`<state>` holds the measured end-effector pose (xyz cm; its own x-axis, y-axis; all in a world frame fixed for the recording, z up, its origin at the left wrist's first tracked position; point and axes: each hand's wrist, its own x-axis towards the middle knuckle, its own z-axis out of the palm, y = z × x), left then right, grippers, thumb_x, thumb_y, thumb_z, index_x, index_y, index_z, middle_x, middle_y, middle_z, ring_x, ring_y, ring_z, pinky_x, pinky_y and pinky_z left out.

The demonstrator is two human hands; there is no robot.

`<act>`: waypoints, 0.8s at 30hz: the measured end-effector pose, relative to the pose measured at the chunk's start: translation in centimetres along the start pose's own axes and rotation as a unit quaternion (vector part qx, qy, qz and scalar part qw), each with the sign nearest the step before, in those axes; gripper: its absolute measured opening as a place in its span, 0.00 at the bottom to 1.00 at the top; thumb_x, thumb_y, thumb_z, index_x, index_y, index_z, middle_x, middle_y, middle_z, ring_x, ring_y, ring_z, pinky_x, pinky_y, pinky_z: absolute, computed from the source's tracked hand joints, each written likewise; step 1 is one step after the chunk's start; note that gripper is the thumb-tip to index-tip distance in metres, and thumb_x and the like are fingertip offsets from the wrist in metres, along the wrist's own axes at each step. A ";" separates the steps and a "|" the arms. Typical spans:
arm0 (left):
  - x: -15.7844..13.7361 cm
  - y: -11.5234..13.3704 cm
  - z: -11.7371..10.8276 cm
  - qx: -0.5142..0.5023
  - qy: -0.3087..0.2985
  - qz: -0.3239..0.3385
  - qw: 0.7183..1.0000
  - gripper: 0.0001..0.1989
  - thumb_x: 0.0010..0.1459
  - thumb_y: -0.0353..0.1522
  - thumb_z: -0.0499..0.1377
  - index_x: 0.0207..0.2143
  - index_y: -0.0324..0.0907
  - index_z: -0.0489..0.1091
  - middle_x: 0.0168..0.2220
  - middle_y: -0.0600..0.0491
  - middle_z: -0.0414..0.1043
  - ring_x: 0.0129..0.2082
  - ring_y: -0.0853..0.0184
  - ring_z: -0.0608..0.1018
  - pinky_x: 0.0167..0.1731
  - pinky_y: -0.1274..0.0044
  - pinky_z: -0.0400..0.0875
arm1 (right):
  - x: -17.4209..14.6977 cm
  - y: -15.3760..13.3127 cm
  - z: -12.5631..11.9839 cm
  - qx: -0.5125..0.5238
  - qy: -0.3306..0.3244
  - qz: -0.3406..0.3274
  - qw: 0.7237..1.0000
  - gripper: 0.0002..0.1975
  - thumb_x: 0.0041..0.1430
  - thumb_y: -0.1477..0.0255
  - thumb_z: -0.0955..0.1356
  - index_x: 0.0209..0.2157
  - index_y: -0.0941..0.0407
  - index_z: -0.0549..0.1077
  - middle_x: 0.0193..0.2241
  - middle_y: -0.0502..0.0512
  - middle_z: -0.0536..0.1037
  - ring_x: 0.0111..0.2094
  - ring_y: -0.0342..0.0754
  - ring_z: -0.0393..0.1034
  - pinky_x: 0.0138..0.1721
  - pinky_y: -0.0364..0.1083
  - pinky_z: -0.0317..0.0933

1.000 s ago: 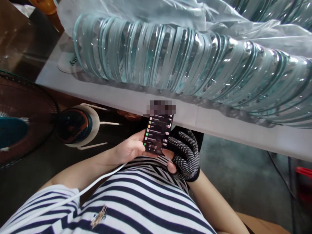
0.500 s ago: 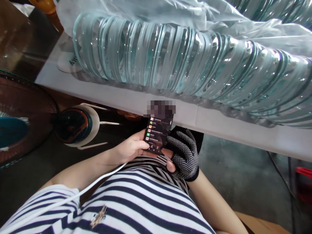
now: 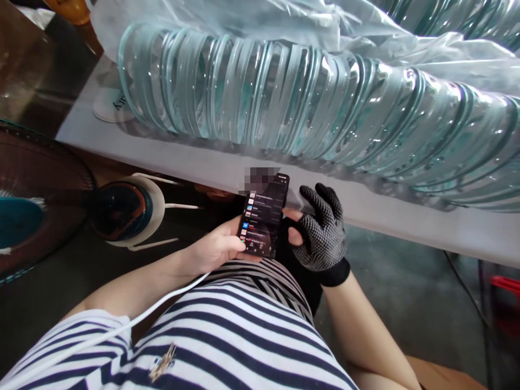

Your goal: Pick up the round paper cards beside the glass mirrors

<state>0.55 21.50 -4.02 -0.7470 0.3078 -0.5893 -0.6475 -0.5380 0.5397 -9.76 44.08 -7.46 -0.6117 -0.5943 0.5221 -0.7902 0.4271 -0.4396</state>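
A black smartphone (image 3: 262,222) with a lit list on its dark screen rests in my bare left hand (image 3: 221,244), the thumb along its lower left edge. My right hand (image 3: 323,233) wears a black glove with white dots; its thumb and index fingertip are uncovered. That hand is at the phone's right edge, fingers apart, index finger extended toward the screen and nothing held. Whether the fingertip touches the glass I cannot tell. Just beyond the phone runs the front edge of a white table (image 3: 357,211).
A long row of clear glass dishes (image 3: 260,92) stands on edge on the table, with plastic sheeting (image 3: 284,21) behind. A round label (image 3: 111,103) lies at the left end. Below are a fan (image 3: 44,200), a white-legged stool (image 3: 158,211) and a red object (image 3: 506,303).
My right hand has lifted away from the phone's lower corner, up and to the right, and its fingers have spread. The list on the screen has scrolled. My left hand stays put.
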 end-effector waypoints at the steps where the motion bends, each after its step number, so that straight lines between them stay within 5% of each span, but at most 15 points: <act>1: 0.0 -0.1 -0.1 -0.003 -0.002 0.005 1.000 0.31 0.49 0.25 0.64 0.57 0.47 0.71 0.53 0.48 0.77 0.49 0.59 0.81 0.44 0.71 0.80 | 0.5 0.5 0.1 -0.002 -0.009 0.011 1.000 0.17 0.70 0.62 0.62 0.53 0.53 0.74 0.64 0.64 0.67 0.69 0.64 0.53 0.66 0.70 0.54; 8: 0.2 -0.4 -0.4 -0.017 -0.017 0.014 1.000 0.29 0.50 0.24 0.63 0.55 0.49 0.73 0.53 0.49 0.77 0.47 0.61 0.80 0.44 0.70 0.80 | 3.1 2.2 1.6 -0.019 -0.006 0.016 1.000 0.26 0.73 0.58 0.54 0.55 0.55 0.74 0.66 0.63 0.64 0.70 0.64 0.51 0.67 0.66 0.54; 16: 0.2 -0.2 -0.5 -0.021 -0.031 0.012 0.999 0.29 0.51 0.23 0.62 0.56 0.48 0.73 0.55 0.49 0.77 0.49 0.61 0.80 0.48 0.69 0.79 | 3.5 2.0 1.9 -0.049 -0.014 0.030 0.998 0.23 0.72 0.60 0.57 0.55 0.52 0.76 0.62 0.60 0.69 0.65 0.62 0.59 0.65 0.64 0.60; 24: 0.1 -0.2 -0.4 -0.018 -0.021 0.005 1.000 0.30 0.51 0.24 0.61 0.58 0.48 0.71 0.56 0.49 0.76 0.50 0.60 0.80 0.48 0.69 0.79 | 3.4 2.0 2.1 -0.065 -0.009 0.007 0.998 0.24 0.72 0.58 0.57 0.54 0.54 0.76 0.63 0.62 0.69 0.67 0.66 0.57 0.64 0.66 0.60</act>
<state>0.67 21.30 -4.39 -0.7594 0.3349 -0.5579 -0.6350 -0.5682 0.5233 -13.36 41.52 -8.10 -0.6227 -0.5992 0.5032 -0.7807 0.5198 -0.3470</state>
